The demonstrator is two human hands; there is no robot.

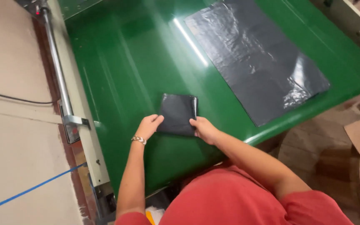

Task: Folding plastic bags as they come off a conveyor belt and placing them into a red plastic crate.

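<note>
Fingers of both hands, left hand and right hand, pinch a folded glossy black plastic square.

A glossy green flat work surface is seen, bordered on the left by a pale metal side rail. A small folded square of black plastic film is laid near the middle. A large flat rectangular sheet of black plastic film is spread at the far right, well apart from it.
</note>
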